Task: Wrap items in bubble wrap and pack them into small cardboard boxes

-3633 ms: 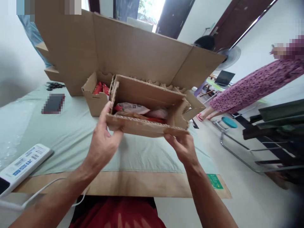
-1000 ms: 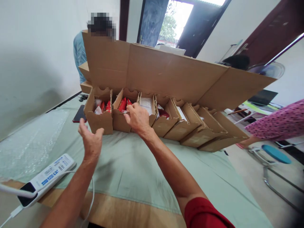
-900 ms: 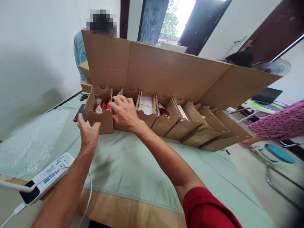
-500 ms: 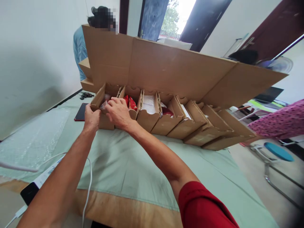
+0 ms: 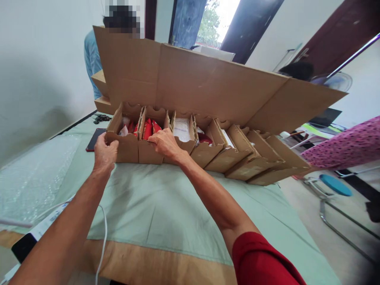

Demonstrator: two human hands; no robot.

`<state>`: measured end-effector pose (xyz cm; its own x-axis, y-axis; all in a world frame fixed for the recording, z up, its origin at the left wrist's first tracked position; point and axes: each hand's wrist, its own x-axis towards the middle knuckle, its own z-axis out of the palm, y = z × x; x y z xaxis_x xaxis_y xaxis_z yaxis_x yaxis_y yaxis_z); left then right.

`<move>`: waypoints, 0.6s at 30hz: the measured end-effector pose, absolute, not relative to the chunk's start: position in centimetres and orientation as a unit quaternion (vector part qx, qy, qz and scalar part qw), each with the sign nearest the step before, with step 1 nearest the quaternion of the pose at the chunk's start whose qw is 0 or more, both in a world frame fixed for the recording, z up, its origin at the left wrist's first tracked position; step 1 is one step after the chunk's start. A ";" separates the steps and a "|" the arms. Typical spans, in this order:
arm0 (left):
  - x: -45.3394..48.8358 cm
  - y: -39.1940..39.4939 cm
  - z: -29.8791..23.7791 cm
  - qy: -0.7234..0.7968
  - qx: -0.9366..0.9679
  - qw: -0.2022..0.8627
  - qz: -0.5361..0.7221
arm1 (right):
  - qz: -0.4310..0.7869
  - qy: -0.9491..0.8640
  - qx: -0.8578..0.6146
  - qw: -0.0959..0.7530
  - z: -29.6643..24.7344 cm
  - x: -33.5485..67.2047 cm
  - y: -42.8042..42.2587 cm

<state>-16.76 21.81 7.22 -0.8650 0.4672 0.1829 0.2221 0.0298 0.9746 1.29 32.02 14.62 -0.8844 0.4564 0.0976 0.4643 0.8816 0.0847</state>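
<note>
A row of narrow, open-topped cardboard boxes stands on the cloth-covered table. My left hand [image 5: 105,152] grips the front left corner of the leftmost cardboard box [image 5: 127,149], which holds pinkish wrapped items and something red. Over the front rim of the second cardboard box [image 5: 150,152], my right hand [image 5: 166,143] has its fingers closed on the edge; its fingertips are partly hidden. Red packets [image 5: 147,128] lie inside that box. A bubble-wrapped item [image 5: 182,130] fills the third box, partly behind my right hand.
A tall cardboard panel [image 5: 204,79] rises behind the row. Left of the boxes lie a dark phone [image 5: 95,139], scissors [image 5: 102,118] and bubble wrap [image 5: 35,174]. A white cable [image 5: 103,233] crosses the table's front edge. A person in blue [image 5: 92,55] is behind the panel.
My right hand has moved right, from the gap between the first two boxes to the second box's front rim. The two leftmost boxes now stand closer together. My left hand keeps its corner grip.
</note>
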 end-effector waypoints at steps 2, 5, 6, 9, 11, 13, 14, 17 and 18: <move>-16.7 22.0 7.6 0.720 0.234 0.087 0.647 | -0.054 -0.969 -0.236 0.048 14.5 1.5 31.8; -16.7 22.4 8.1 0.730 0.230 0.087 0.638 | -0.055 -0.963 -0.258 0.052 14.5 1.5 31.6; -16.8 22.4 8.2 0.732 0.230 0.089 0.635 | -0.056 -0.961 -0.267 0.052 14.5 1.5 31.5; -17.0 22.4 8.6 0.740 0.231 0.106 0.623 | -0.059 -0.954 -0.289 0.059 14.3 1.1 31.3; -17.3 22.2 8.7 0.748 0.232 0.123 0.610 | -0.058 -0.951 -0.298 0.064 14.1 0.6 31.1; -17.7 22.2 8.8 0.758 0.233 0.138 0.594 | -0.054 -0.951 -0.299 0.064 14.0 0.2 31.0; -17.8 22.3 8.9 0.763 0.233 0.141 0.586 | -0.052 -0.951 -0.298 0.063 14.0 0.0 30.9; -17.9 22.2 9.7 0.774 0.238 0.131 0.572 | -0.050 -0.953 -0.290 0.072 14.3 0.1 30.4; -17.5 22.0 10.0 0.776 0.248 0.122 0.568 | -0.047 -0.953 -0.284 0.093 14.5 0.6 30.1</move>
